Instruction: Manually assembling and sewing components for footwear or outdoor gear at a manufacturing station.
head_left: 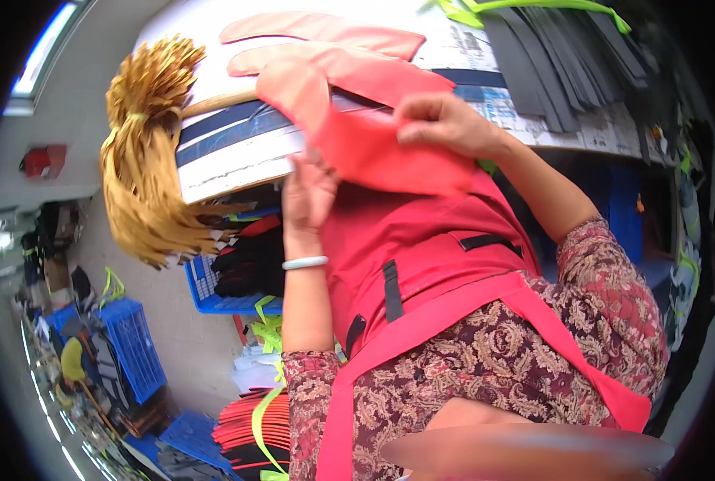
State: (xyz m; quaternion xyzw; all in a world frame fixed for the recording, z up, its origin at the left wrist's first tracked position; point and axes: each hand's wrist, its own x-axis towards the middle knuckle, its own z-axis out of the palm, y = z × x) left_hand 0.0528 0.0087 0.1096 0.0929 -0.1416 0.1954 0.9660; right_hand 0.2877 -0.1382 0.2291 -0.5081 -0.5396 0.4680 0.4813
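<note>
A curved coral fabric piece point(397, 156) hangs bent over the table's near edge, in front of my body. My right hand point(449, 124) pinches its upper edge between thumb and fingers. By the piece's left side is my left hand point(308, 192), palm showing and fingers apart; whether the fingertips touch the cloth is hard to tell. Behind the held piece, more coral fabric pieces point(325, 29) of similar curved shape lie on the white table point(221, 178). The held piece is somewhat blurred.
A tied bundle of mustard-yellow strips point(137, 152) hangs over the table's left corner. Dark grey strips point(533, 68) lie at the far right under a neon-yellow ribbon point(549, 5). Below stand a blue crate point(201, 280) with dark pieces and a stack of red-edged black pieces point(249, 429).
</note>
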